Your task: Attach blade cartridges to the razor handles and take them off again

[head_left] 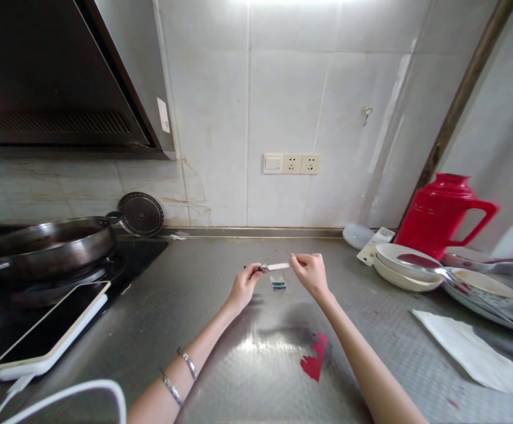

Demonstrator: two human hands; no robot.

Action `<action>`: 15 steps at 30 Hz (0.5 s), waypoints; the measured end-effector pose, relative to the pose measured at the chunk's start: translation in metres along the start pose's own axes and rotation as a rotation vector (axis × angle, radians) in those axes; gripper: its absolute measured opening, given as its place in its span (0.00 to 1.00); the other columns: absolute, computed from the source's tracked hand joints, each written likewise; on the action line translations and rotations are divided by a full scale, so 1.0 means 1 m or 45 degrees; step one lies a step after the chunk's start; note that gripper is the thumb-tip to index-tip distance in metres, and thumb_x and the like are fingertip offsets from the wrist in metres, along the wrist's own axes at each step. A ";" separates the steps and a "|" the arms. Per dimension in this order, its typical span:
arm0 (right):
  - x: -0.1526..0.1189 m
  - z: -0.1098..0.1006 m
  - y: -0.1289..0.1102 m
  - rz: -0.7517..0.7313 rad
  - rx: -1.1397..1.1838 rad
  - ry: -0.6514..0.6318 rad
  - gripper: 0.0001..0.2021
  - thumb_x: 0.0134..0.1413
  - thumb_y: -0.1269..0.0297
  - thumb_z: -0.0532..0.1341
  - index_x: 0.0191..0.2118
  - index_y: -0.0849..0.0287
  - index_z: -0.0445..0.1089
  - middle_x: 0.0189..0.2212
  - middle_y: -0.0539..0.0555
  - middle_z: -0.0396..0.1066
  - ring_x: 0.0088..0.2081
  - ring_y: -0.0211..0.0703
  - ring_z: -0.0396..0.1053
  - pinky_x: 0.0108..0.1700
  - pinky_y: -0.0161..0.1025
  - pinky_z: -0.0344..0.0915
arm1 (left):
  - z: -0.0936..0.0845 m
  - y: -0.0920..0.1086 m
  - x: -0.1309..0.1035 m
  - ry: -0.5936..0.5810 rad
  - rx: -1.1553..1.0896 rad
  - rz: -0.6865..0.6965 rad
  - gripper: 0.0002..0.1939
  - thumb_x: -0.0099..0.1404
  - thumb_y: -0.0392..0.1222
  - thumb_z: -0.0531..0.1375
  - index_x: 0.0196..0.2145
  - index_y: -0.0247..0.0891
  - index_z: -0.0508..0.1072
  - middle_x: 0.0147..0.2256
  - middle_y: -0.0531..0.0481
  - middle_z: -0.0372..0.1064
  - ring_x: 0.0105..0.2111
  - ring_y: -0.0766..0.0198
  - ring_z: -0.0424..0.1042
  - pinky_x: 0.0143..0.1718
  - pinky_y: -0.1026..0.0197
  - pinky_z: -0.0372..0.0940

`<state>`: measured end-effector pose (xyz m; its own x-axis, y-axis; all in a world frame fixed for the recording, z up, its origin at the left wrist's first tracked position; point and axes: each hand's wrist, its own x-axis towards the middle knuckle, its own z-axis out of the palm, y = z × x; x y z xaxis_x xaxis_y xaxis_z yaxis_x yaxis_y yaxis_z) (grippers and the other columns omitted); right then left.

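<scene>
Taking twelve o'clock as straight ahead from the two hands, the steel counter [221,377] spreads all around, a broad flat surface to work over. The dark range hood [53,76] hangs towards ten, above the wide pan [62,244] at nine, which rests on the hob, probably left there after cooking. The red flask [433,218] stands upright between two and three, and the stacked white bowls [409,285] sit at three, likely set aside to leave elbow room. The phone [53,327] lies towards eight, its white cable running back towards the wearer, perhaps for charging.

The left hand [242,290] pinches the dark end of a slim white item [277,267]; the right hand [311,274] is clenched and seems to grasp its white end, though the fingertips are hidden. Held crosswise between both hands, it is presumably steadied at each end. It lies at about two o'clock from the left hand and ten from the right, raised over the counter. The small clear packet [278,283] with green strips is at six, just beneath it.
</scene>
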<state>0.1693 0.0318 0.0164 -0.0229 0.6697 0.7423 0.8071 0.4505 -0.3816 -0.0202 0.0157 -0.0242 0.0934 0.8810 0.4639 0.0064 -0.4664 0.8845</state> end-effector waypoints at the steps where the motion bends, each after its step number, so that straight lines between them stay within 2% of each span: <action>1: 0.001 -0.001 0.002 0.001 -0.020 0.012 0.24 0.51 0.58 0.49 0.09 0.60 0.49 0.09 0.48 0.51 0.16 0.30 0.44 0.27 0.33 0.47 | 0.000 0.001 -0.001 -0.004 -0.003 -0.008 0.07 0.58 0.42 0.56 0.33 0.38 0.72 0.34 0.48 0.71 0.38 0.61 0.67 0.45 0.61 0.57; 5: 0.000 -0.001 -0.004 0.047 -0.048 0.071 0.24 0.52 0.58 0.49 0.09 0.61 0.52 0.09 0.49 0.56 0.16 0.30 0.47 0.30 0.34 0.48 | 0.002 0.002 -0.003 -0.022 -0.011 -0.007 0.07 0.58 0.40 0.56 0.34 0.38 0.72 0.34 0.48 0.71 0.38 0.62 0.67 0.45 0.63 0.57; 9: -0.005 0.003 -0.014 0.015 -0.056 0.093 0.24 0.53 0.57 0.49 0.10 0.61 0.54 0.10 0.48 0.58 0.16 0.30 0.51 0.33 0.35 0.48 | 0.002 0.003 -0.003 -0.034 0.015 0.029 0.07 0.59 0.40 0.55 0.34 0.38 0.72 0.34 0.49 0.70 0.38 0.62 0.67 0.45 0.63 0.57; 15: -0.003 0.002 0.001 0.049 -0.086 0.158 0.22 0.51 0.59 0.50 0.10 0.61 0.55 0.10 0.48 0.60 0.17 0.31 0.54 0.36 0.36 0.47 | 0.003 0.001 -0.002 0.039 -0.044 -0.044 0.07 0.58 0.42 0.56 0.33 0.38 0.71 0.34 0.48 0.71 0.39 0.62 0.68 0.44 0.63 0.57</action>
<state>0.1686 0.0310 0.0126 0.0786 0.6054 0.7921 0.8441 0.3824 -0.3760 -0.0178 0.0133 -0.0239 0.0633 0.8989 0.4336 -0.0251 -0.4329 0.9011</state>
